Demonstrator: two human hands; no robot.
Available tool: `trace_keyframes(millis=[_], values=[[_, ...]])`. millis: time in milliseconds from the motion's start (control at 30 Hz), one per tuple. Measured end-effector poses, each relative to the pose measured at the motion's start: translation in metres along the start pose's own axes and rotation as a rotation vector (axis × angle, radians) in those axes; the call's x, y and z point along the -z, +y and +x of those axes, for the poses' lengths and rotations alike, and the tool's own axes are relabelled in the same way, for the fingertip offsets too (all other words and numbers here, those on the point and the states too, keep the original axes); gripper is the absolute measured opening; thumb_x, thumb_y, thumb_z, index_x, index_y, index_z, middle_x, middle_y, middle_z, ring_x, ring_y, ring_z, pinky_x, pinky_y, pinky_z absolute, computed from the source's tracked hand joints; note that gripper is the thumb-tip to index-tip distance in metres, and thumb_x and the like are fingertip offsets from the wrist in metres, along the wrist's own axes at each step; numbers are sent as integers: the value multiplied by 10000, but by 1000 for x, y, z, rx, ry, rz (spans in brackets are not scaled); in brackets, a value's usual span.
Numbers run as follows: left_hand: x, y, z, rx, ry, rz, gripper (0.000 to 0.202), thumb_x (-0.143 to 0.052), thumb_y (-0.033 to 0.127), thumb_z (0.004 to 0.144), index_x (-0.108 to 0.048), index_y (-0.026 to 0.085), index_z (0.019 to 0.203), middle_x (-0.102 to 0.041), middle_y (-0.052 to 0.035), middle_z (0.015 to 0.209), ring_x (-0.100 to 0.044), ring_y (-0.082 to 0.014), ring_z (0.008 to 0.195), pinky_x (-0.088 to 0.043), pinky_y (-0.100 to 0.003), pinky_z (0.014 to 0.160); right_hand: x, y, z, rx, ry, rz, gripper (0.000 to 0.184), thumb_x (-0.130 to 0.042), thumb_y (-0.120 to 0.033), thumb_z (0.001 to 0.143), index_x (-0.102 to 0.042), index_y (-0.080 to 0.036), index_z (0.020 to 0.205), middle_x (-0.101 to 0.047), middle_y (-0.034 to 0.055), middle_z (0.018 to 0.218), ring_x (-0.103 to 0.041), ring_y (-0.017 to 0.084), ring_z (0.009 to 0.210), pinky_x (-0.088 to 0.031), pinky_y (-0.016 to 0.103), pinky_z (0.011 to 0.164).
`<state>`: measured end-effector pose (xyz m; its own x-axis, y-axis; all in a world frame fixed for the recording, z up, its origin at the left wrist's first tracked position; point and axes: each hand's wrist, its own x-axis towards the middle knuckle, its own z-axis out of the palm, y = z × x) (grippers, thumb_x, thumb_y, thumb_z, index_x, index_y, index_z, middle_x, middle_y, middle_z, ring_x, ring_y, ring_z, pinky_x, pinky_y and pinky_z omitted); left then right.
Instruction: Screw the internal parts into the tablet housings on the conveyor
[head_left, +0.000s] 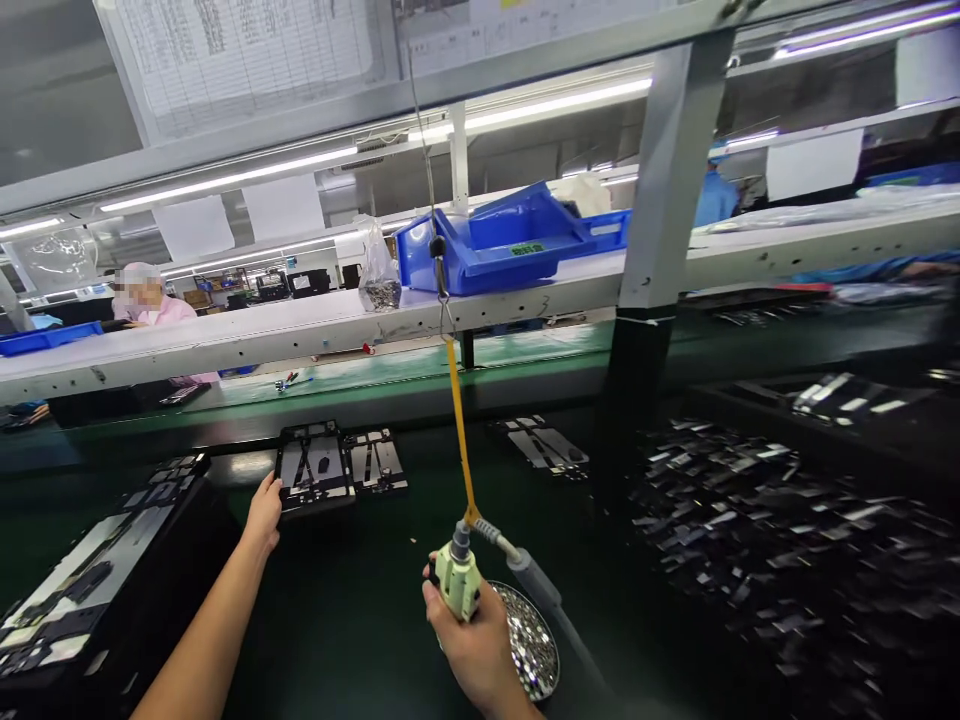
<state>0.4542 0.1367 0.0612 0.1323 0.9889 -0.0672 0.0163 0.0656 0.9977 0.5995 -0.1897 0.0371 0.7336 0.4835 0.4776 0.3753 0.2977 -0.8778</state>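
My right hand point(480, 630) is wrapped around a pale green electric screwdriver point(457, 578), hung from an orange strap point(460, 430) with a grey cable at its top. Just under and beside that hand is a round dish point(534, 640) full of small shiny metal parts. My left hand point(264, 512) reaches forward and grips the left edge of a black frame point(313, 465) with grey panels set in it; its fingertips are partly hidden. A similar, smaller panel point(377, 462) lies against the frame's right side. The screwdriver's tip is hidden by my hand.
On the left stands a stack of similar black frames point(97, 570). Many small dark and silvery pieces point(757, 530) cover the right side, blurred. Another panel point(541, 446) lies farther back. A shelf point(300, 325) carries blue bins point(517, 240). Beyond it sits a person in pink point(161, 305).
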Motion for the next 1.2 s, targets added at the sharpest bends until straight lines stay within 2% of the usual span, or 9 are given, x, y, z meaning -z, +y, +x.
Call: trace_keyframes(millis=[133,300,433,600,800,900,1000,1100,1200], values=[[16,-16,-68,83,-136,-116,474,-523,192,1014,-531,238,1485,-750,-73,1184,-755,-156,879,-594,-247,757,1,3,7,36,3,-58,225,-721,-387,837,-747,-192,947,-752,53,790,-708,219,700,-616,339,701],[33,-59,-163,264,-245,-140,543,-577,221,959,-535,284,1497,-761,-69,1195,-768,-190,865,-610,-293,740,2,14,14,52,66,-108,192,-686,-362,851,-716,-194,938,-748,52,839,-698,207,726,-603,347,749],[37,-87,-212,338,-316,-133,571,-575,240,944,-522,282,1511,-755,-69,1224,-762,-202,956,-614,-319,832,3,19,16,52,88,-104,169,-680,-343,845,-699,-199,931,-740,49,853,-700,206,757,-597,349,780],[47,-101,-223,206,-415,71,606,-603,301,917,-523,239,1514,-706,-85,1317,-731,-212,1035,-584,-333,923,4,21,16,40,100,-120,169,-690,-336,831,-685,-195,924,-734,45,843,-700,208,759,-593,352,799],[61,-70,-215,-406,-577,629,420,-671,388,907,-680,216,1290,-648,-111,1293,-606,-281,1198,-491,-435,1057,4,19,15,36,104,-128,173,-695,-336,836,-687,-198,940,-738,46,863,-704,210,776,-590,349,802],[49,-45,-221,-689,-850,902,333,-641,397,958,-675,234,1246,-660,-98,1179,-598,-266,1110,-501,-421,986,4,14,14,41,99,-127,173,-692,-324,837,-688,-200,957,-738,43,863,-701,208,775,-587,351,806],[32,-33,-227,-784,-1056,1100,222,-645,386,968,-684,217,1106,-651,-81,1052,-589,-254,994,-496,-389,878,3,10,13,52,83,-146,167,-692,-322,835,-689,-202,952,-738,38,858,-694,207,768,-583,350,797],[25,-33,-229,-820,-1101,1143,160,-583,345,1010,-652,201,1013,-641,-79,1027,-589,-248,975,-482,-379,859,3,8,12,45,65,-161,140,-689,-325,832,-677,-204,901,-731,37,833,-689,206,760,-581,342,778],[31,-34,-232,-840,-1099,1104,162,-537,325,1036,-630,195,1059,-660,-81,1045,-610,-242,965,-490,-379,860,2,8,13,36,69,-157,130,-691,-325,825,-663,-206,869,-722,35,814,-683,202,753,-580,337,772]])
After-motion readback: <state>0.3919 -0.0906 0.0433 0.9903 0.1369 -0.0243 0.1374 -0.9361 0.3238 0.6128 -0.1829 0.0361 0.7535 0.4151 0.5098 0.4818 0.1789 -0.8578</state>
